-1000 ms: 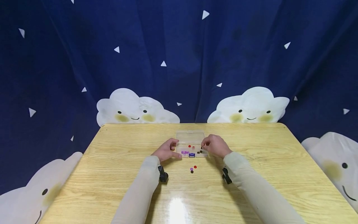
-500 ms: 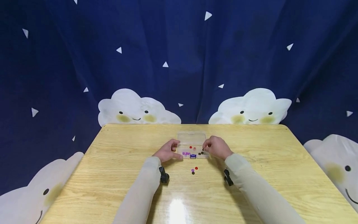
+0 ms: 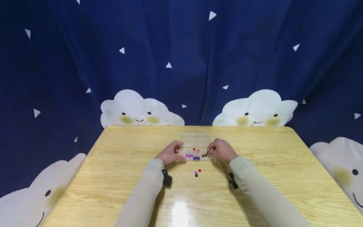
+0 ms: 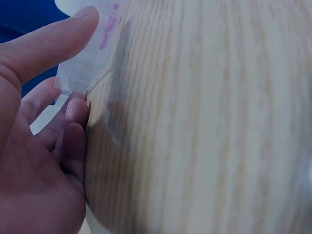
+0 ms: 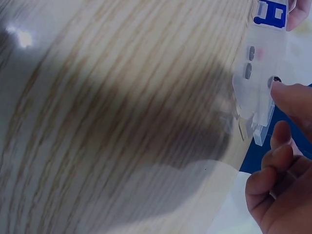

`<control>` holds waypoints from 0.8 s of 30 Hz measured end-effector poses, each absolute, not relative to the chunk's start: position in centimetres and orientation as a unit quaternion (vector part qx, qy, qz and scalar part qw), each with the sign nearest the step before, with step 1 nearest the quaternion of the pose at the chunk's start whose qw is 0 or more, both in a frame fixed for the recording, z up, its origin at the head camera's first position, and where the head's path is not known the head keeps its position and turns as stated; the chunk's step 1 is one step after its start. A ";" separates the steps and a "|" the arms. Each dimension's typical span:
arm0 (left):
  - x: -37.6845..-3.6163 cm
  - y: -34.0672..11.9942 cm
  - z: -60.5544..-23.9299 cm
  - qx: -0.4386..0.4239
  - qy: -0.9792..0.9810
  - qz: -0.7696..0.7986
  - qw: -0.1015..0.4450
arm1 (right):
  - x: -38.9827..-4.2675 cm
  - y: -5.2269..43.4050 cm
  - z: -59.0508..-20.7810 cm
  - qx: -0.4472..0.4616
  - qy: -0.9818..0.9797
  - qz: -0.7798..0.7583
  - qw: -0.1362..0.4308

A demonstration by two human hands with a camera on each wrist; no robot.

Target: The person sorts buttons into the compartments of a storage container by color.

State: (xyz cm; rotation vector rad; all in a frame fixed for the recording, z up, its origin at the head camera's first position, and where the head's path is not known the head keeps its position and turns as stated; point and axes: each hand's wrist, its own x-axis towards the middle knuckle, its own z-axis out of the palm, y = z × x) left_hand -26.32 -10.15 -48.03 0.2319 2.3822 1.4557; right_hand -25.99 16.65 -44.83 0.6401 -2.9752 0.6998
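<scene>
A small clear plastic box [image 3: 195, 150] with compartments lies open mid-table, its lid [image 3: 195, 138] laid back. Purple beads [image 3: 188, 155], red beads [image 3: 194, 149] and dark beads [image 3: 203, 155] sit in it, beside a blue label [image 3: 196, 158]. My left hand [image 3: 181, 152] grips the box's left end; in the left wrist view its thumb [image 4: 58, 34] lies on the box corner [image 4: 85, 68]. My right hand [image 3: 208, 152] pinches a small dark bead [image 5: 276, 79] over the right compartment. A red bead [image 3: 199, 170], a purple bead [image 3: 196, 172] and a dark bead [image 3: 196, 175] lie loose nearer me.
The wooden table [image 3: 269, 164] carries only the box and loose beads, with a glare patch [image 3: 179, 214] near its front edge. A dark blue curtain [image 3: 181, 63] printed with white clouds hangs behind and beside it.
My right hand's fingertips have moved slightly down and nearer me over the box's right compartment. The left hand has kept its hold on the box.
</scene>
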 end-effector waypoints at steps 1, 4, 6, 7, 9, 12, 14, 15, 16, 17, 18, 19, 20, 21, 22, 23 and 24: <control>-26.3 -10.2 -48.0 0.081 0.838 0.511 0.170 | -26.0 16.6 -44.8 0.203 -0.953 0.223 0.008; -26.3 -10.2 -47.9 0.080 0.838 0.512 0.170 | -26.0 16.5 -44.9 0.199 -0.954 0.223 0.001; -26.3 -10.1 -47.9 0.078 0.838 0.513 0.170 | -26.1 16.5 -45.0 0.197 -0.955 0.221 -0.002; -26.3 -10.1 -47.9 0.078 0.838 0.512 0.171 | -26.1 16.4 -45.1 0.196 -0.956 0.219 -0.003; -26.3 -10.1 -47.8 0.078 0.838 0.512 0.173 | -26.1 16.4 -45.1 0.195 -0.957 0.217 -0.002; -26.2 -10.0 -47.7 0.080 0.839 0.510 0.174 | -26.2 16.5 -45.2 0.200 -0.956 0.214 0.000; -26.3 -10.0 -47.7 0.079 0.840 0.508 0.174 | -26.2 16.5 -45.2 0.205 -0.955 0.213 0.001; -26.3 -10.0 -47.7 0.079 0.841 0.506 0.174 | -26.2 16.4 -45.1 0.206 -0.955 0.213 0.000; -26.3 -10.0 -47.7 0.079 0.841 0.506 0.173 | -26.2 16.4 -45.1 0.209 -0.955 0.213 0.000; -26.4 -10.0 -47.8 0.079 0.842 0.505 0.172 | -26.2 16.4 -45.1 0.209 -0.955 0.213 -0.001; -26.4 -9.9 -47.8 0.080 0.843 0.504 0.170 | -26.2 16.4 -45.0 0.208 -0.955 0.212 -0.003; -26.4 -9.9 -47.8 0.079 0.843 0.504 0.169 | -26.2 16.4 -45.0 0.206 -0.955 0.211 -0.005; -26.4 -9.9 -47.8 0.080 0.844 0.502 0.168 | -26.2 16.4 -45.0 0.205 -0.956 0.211 -0.007; -26.5 -9.9 -47.8 0.081 0.845 0.501 0.166 | -26.2 16.3 -44.9 0.203 -0.956 0.210 -0.009; -26.5 -9.9 -47.8 0.081 0.846 0.500 0.164 | -26.2 16.3 -44.9 0.203 -0.956 0.210 -0.010; -26.5 -9.9 -47.9 0.080 0.847 0.499 0.164 | -26.2 16.3 -44.9 0.200 -0.957 0.210 -0.012; -26.5 -9.9 -47.8 0.081 0.848 0.498 0.163 | -26.2 16.3 -44.9 0.199 -0.957 0.210 -0.013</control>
